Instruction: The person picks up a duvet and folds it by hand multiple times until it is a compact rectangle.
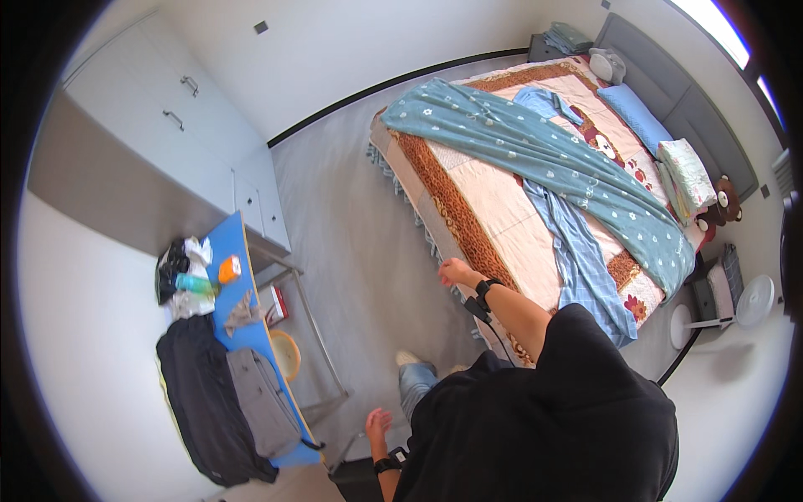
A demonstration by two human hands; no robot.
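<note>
My right hand hangs beside the bed's edge with nothing in it, its fingers loosely bent. A black strap circles that wrist, with a small dark device and cable below it. Lower down, my left hand is bare of objects, fingers spread, near the front end of a blue-topped table. Across the patchwork bedspread lies a teal patterned blanket, stretched diagonally. Light-blue checked cloth comes out from under it and drapes over the bed's side.
On the table lie a black garment, a grey bag, a crumpled cloth and an orange pack. A pale wardrobe stands behind. A white fan is right of the bed. Beside my left arm is a black chair.
</note>
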